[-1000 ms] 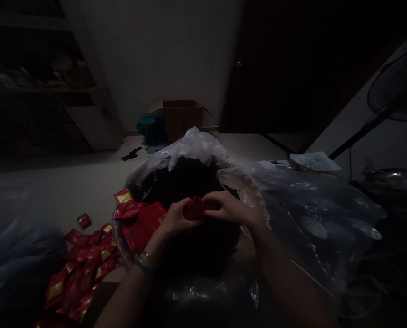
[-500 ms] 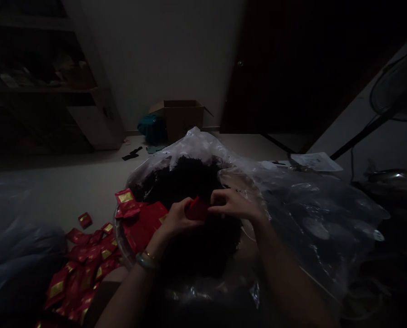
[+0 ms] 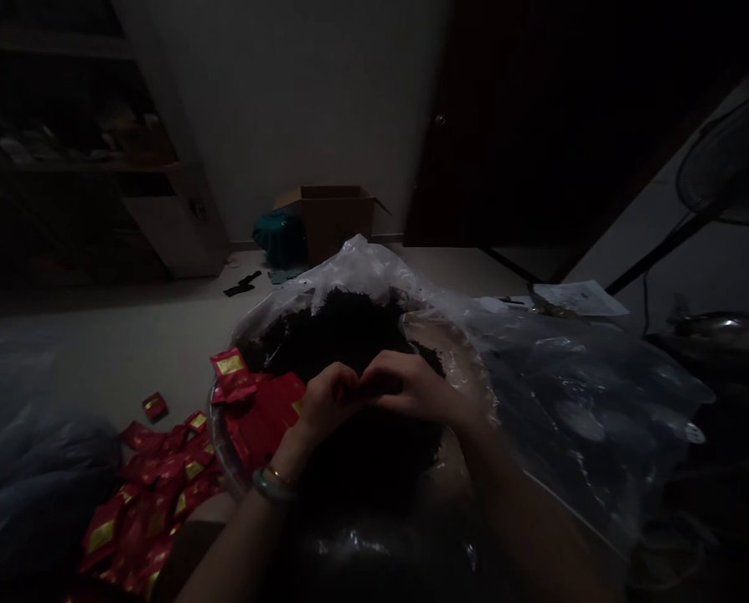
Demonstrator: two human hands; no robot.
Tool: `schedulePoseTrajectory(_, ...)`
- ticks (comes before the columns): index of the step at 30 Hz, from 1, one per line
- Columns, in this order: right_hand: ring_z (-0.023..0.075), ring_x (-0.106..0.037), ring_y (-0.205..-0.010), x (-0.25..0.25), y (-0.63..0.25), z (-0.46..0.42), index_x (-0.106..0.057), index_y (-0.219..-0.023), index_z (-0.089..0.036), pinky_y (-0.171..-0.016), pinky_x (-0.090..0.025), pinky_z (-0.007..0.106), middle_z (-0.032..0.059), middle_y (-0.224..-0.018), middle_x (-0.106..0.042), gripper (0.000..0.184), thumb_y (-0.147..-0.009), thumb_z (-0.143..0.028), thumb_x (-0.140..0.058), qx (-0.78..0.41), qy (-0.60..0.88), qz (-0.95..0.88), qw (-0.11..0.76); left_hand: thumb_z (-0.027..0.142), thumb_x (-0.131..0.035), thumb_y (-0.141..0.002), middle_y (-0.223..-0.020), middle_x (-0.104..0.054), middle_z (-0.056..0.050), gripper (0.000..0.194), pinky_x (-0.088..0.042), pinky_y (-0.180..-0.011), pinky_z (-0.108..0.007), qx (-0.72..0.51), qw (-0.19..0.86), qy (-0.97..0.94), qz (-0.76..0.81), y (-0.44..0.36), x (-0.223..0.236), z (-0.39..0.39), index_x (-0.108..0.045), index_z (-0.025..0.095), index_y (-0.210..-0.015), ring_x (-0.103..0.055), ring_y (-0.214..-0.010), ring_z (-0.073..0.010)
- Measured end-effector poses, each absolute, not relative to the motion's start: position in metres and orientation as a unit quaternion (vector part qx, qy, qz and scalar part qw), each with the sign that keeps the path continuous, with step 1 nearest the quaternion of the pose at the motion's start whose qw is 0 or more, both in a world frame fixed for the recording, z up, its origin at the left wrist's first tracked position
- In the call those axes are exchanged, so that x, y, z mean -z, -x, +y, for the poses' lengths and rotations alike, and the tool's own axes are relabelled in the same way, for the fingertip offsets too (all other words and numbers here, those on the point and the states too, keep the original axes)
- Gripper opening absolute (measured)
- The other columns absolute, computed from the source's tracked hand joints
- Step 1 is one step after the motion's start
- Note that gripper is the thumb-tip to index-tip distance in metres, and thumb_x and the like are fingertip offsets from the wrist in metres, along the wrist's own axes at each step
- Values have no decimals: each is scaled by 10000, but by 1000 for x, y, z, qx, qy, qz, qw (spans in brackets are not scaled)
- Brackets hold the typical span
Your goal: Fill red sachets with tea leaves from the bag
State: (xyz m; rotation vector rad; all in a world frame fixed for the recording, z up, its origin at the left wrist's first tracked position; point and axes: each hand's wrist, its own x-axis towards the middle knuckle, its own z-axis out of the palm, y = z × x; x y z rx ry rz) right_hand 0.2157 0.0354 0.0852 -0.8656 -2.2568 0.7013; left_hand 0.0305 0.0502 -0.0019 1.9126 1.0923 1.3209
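Note:
Over a heap of dark, loose, tea-like leaves [image 3: 349,322] my two hands meet at the fingertips. My left hand [image 3: 329,400] is closed around a small red packet [image 3: 348,392], of which only a sliver of red shows. The fingers of my right hand [image 3: 412,385] are bent and pinch at the same packet; their tips are partly hidden. Flat red packets [image 3: 267,414] lie beside my left wrist, on the left side of the leaf heap. One red packet with a gold label [image 3: 231,368] rests at the rim of the plastic-lined container [image 3: 220,444].
Several red packets [image 3: 154,477] are piled at lower left, one loose packet [image 3: 155,407] on the floor. Clear plastic sheeting [image 3: 575,402] spreads to the right. Behind stand a cardboard box [image 3: 338,222] and a teal bag [image 3: 280,238]. A fan [image 3: 730,159] is at right.
My right hand has moved left, closing the gap to my left hand. The red packet, plainly visible before, is now mostly covered by fingers.

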Motion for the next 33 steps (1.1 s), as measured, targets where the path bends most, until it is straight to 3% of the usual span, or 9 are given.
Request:
schedulePoseTrajectory(2, 153, -627, -790, -83, -212, 35, -653, -877, -186, -710, -504, 266, 34, -867, -653, 108, -775, -157, -675, -251, 336, -846, 330, 363, -771, -655, -729, -607, 8, 284, -449, -600, -225, -496, 282, -714, 407, -30, 1, 49, -573, 190, -763, -533, -640, -115)
schedulePoseTrajectory(5, 156, -629, -794, -77, -213, 40, -642, -885, -184, -719, -498, 272, 35, -878, -658, 147, -763, -101, -638, -229, 373, -829, 347, 332, -801, -627, -899, -658, -31, 434, -503, -713, -264, -492, 299, -713, 399, -28, -4, 48, -582, 199, -977, -612, -786, -157)
schedulePoseTrajectory(8, 171, -638, -863, -68, -215, 48, -610, -966, -191, -775, -494, 294, 36, -942, -670, 257, -740, -69, -624, -238, 413, -815, 330, 282, -724, -732, -1131, -642, -82, 532, -500, -869, -322, -494, 299, -728, 369, -24, -12, 47, -502, 216, -1212, -622, -988, -192)
schedulePoseTrajectory(10, 171, -640, -872, -61, -216, 53, -581, -1013, -189, -782, -492, 294, 35, -955, -666, 307, -738, -60, -622, -256, 429, -808, 312, 230, -616, -823, -1151, -638, -78, 338, -491, -890, -318, -473, 280, -757, 354, -20, -17, 49, -562, 217, -1156, -617, -1013, -183)
schedulePoseTrajectory(13, 159, -627, -868, -54, -216, 57, -579, -1006, -177, -782, -482, 275, 37, -951, -647, 277, -767, -39, -593, -252, 431, -821, 276, 187, -559, -851, -966, -677, -44, 120, -498, -789, -274, -389, 254, -802, 375, -13, -21, 52, -650, 201, -929, -632, -870, -157)
schedulePoseTrajectory(16, 150, -614, -847, -55, -215, 57, -623, -958, -177, -759, -466, 256, 45, -967, -632, 201, -805, -52, -582, -212, 428, -857, 195, 200, -598, -826, -816, -658, -14, 57, -470, -663, -243, -314, 193, -831, 417, -8, -21, 55, -651, 194, -845, -601, -716, -133)
schedulePoseTrajectory(21, 152, -605, -814, -67, -217, 49, -694, -958, -229, -673, -419, 237, 33, -928, -639, 136, -830, -207, -652, -123, 455, -878, 87, 238, -652, -802, -833, -664, -31, 54, -448, -658, -256, -270, 36, -888, 371, -4, -22, 54, -670, 198, -834, -596, -734, -150)
schedulePoseTrajectory(28, 146, -581, -781, -66, -214, 45, -709, -853, -218, -627, -390, 240, 44, -906, -648, 90, -862, -236, -621, -5, 434, -889, 144, 150, -582, -832, -866, -679, -44, 94, -464, -665, -253, -341, -36, -880, 328, -4, -25, 51, -634, 185, -761, -615, -747, -147)
schedulePoseTrajectory(33, 178, -609, -879, -63, -213, 46, -678, -832, -189, -695, -443, 264, 70, -1030, -645, 50, -839, -188, -628, -50, 437, -873, 210, 110, -578, -803, -919, -682, -47, 97, -486, -711, -256, -367, 67, -862, 344, -3, -25, 49, -626, 193, -791, -627, -809, -153)
